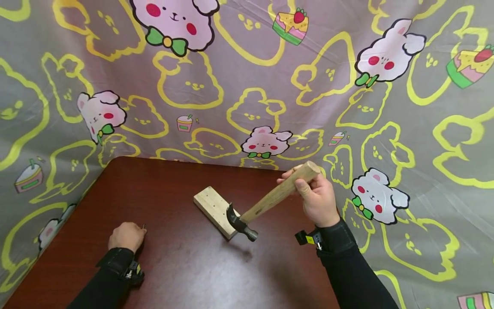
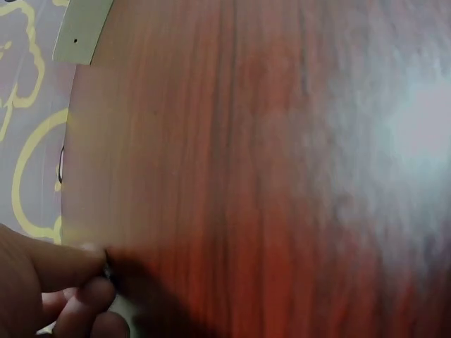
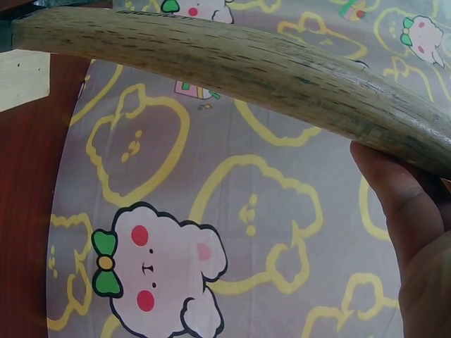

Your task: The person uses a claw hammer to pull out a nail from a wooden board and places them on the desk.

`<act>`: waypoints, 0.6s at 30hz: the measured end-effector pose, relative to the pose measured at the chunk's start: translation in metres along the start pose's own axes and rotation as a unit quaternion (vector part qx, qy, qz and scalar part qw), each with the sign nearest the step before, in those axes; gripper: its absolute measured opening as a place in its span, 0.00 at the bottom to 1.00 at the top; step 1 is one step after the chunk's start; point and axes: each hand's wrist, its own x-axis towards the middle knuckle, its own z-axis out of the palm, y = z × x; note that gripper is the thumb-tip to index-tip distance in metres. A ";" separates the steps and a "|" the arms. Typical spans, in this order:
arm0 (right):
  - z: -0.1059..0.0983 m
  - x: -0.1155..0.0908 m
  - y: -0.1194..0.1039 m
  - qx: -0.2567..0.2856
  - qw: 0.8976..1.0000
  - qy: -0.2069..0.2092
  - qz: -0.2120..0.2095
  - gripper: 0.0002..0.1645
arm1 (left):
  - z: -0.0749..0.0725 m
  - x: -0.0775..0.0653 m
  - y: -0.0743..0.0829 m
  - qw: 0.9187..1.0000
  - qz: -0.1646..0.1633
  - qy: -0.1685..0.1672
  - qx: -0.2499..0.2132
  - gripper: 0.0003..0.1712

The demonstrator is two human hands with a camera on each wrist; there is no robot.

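Observation:
My right hand [image 1: 320, 199] grips a claw hammer [image 1: 281, 193] near the end of its wooden handle. The dark metal head hangs down toward the near end of a pale wooden block [image 1: 210, 206], overlapping it in the head view. Small dark spots mark the block's top. In the right wrist view, the wooden handle [image 3: 232, 63] crosses the top, with the thumb [image 3: 402, 204] against it. On the left of the table, my left hand [image 1: 126, 237] pinches a small, thin, dark nail [image 2: 107, 266] between thumb and fingertip, most of it hidden by the fingers.
The dark red-brown table [image 1: 166, 257] has a glossy top with a bright reflection in front. A patterned cloth [image 1: 239, 98] with cartoon bunnies hangs behind the table and along both sides. The block lies toward the back middle of the table.

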 end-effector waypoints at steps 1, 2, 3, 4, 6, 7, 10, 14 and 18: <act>0.000 -0.001 0.000 -0.001 1.000 0.000 0.001 0.18 | 0.000 0.000 -0.001 1.000 0.004 -0.002 0.004 0.14; 0.000 -0.001 0.001 -0.004 1.000 0.001 0.002 0.18 | 0.001 0.001 -0.002 1.000 0.005 -0.004 0.009 0.14; -0.001 -0.002 0.001 -0.007 1.000 0.002 0.002 0.17 | 0.001 0.001 -0.003 1.000 0.004 -0.010 0.013 0.14; -0.001 -0.002 0.001 -0.012 1.000 0.003 0.003 0.17 | 0.001 0.001 -0.003 1.000 0.004 -0.014 0.017 0.14; -0.002 -0.003 0.001 -0.015 1.000 0.004 0.004 0.16 | 0.001 0.002 -0.003 1.000 0.002 -0.016 0.020 0.15; -0.002 -0.003 0.001 -0.019 1.000 0.005 0.003 0.16 | 0.001 0.003 -0.003 1.000 0.001 -0.015 0.021 0.15; -0.003 -0.004 0.000 -0.025 1.000 0.008 0.000 0.15 | 0.002 0.003 -0.002 1.000 -0.002 -0.009 0.022 0.18; -0.004 -0.004 -0.001 -0.026 1.000 0.010 -0.002 0.16 | 0.001 0.001 0.003 1.000 -0.011 0.000 0.023 0.24; -0.003 -0.002 -0.003 -0.010 1.000 0.008 -0.001 0.17 | 0.000 -0.001 0.019 0.998 -0.005 0.046 0.034 0.32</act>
